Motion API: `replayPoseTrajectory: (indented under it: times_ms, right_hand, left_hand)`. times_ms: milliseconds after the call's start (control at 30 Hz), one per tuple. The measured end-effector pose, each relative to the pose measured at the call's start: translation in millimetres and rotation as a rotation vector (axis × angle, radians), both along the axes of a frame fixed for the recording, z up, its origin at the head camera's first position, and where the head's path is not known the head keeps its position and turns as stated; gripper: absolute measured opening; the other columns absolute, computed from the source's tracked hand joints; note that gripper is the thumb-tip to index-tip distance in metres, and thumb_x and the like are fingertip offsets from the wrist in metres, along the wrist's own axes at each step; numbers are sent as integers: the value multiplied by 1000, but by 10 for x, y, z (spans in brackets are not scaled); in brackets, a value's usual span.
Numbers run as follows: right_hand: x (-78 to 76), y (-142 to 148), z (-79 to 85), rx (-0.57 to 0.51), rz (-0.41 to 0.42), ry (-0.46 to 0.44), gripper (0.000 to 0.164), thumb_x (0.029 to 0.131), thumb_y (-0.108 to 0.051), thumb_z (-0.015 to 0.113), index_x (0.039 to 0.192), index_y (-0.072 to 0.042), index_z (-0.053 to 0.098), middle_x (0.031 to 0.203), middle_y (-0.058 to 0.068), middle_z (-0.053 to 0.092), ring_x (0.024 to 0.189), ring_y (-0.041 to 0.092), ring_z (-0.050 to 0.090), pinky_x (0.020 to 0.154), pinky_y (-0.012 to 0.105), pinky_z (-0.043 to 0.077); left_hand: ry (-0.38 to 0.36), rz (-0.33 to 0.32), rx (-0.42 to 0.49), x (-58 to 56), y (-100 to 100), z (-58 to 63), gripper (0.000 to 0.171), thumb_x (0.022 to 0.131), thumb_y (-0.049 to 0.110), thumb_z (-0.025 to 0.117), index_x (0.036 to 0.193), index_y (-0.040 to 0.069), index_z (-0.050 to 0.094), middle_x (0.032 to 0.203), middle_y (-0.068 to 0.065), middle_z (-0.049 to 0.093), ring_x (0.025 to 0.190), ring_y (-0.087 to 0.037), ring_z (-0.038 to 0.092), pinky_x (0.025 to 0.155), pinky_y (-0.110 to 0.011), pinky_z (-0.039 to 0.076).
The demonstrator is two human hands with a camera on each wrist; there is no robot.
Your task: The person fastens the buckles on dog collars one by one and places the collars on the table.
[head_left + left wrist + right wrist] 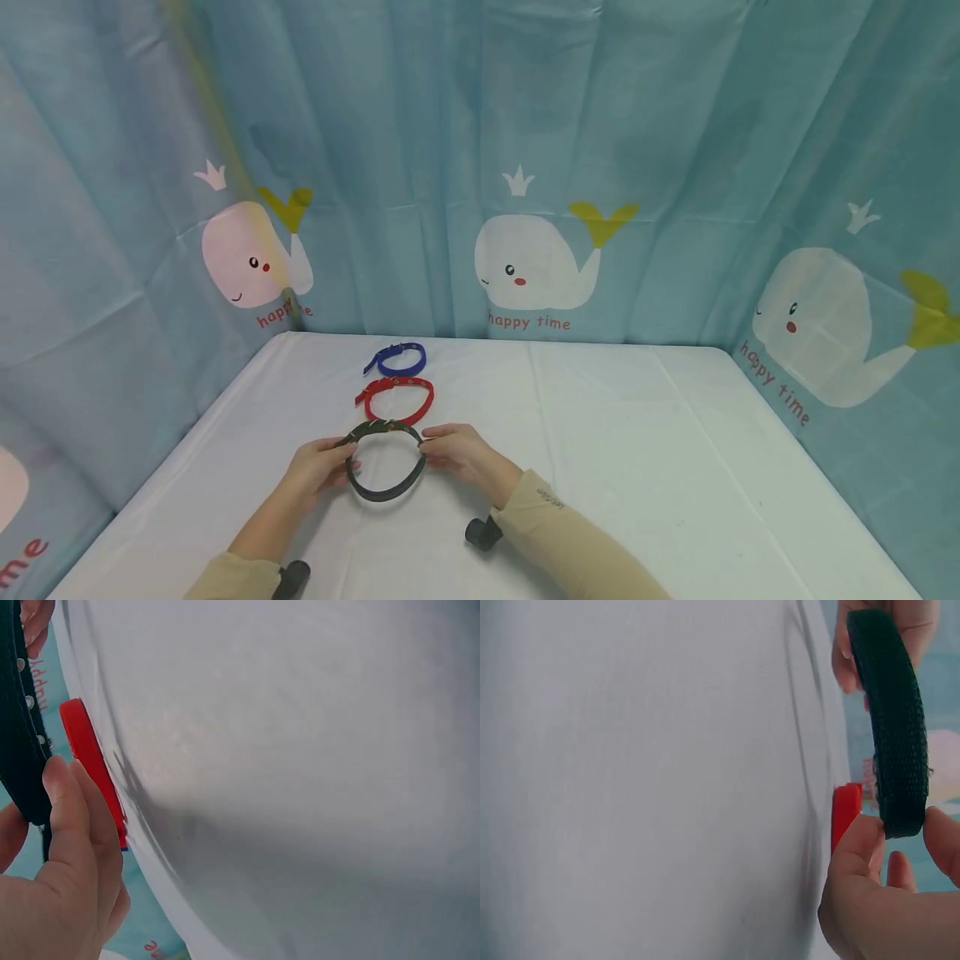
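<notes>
A dark green pet collar point(381, 497), closed into a loop, is held between both hands. My left hand point(318, 468) pinches its left side, next to the loose strap end. My right hand point(463, 454) grips the right side between thumb and fingers. In the left wrist view, small metal eyelets show along the green collar point(16, 742); the right wrist view shows the woven outer face of the band point(896, 720). Just beyond it a red collar point(401, 381) lies looped on the table, and behind that a smaller blue collar point(392, 352).
The table point(637, 467) is covered with a white cloth. A light blue curtain point(420, 167) printed with whales hangs along its back and sides. Dark wrist cameras point(483, 533) sit at both sleeves.
</notes>
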State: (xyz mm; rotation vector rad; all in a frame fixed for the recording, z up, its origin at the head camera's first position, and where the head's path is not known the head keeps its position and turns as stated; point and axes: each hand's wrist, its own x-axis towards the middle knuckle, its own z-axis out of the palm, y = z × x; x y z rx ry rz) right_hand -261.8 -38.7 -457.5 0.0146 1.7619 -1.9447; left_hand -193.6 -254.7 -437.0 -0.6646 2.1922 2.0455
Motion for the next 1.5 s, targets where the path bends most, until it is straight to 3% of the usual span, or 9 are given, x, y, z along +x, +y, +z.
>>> replayPoseTrajectory:
  times_ms: [400,833,1200,1500]
  right_hand:
    - [34,-104,-4,20,-11,-24,29,86,7,66,116,8,64,92,13,69,77,16,64,84,39,54]
    - [67,-158,31,30,-1,-33,31,86,9,64,117,7,63,97,15,70,78,17,64,83,39,54]
    - [40,-180,37,23,37,-24,32,86,9,62,118,7,62,101,14,69,79,17,65,85,40,53]
    - [55,-142,41,60,93,23,30,89,4,62,119,7,61,109,15,65,96,24,65,92,45,50]
  left_hand:
    - [-50,19,-58,-8,-90,1,44,94,2,57,130,-18,41,78,-7,67,67,-11,65,58,-23,53]
    - [-67,-36,-182,8,-142,0,41,95,5,54,128,-16,44,96,-14,63,75,-15,57,64,-29,49]
    - [-93,-9,-205,6,-180,-19,42,96,6,52,132,-14,42,107,-23,60,75,-15,57,66,-28,47]
    - [-120,-12,-220,-13,-223,-69,44,95,4,51,134,-14,40,116,-28,56,77,-16,58,67,-27,48]
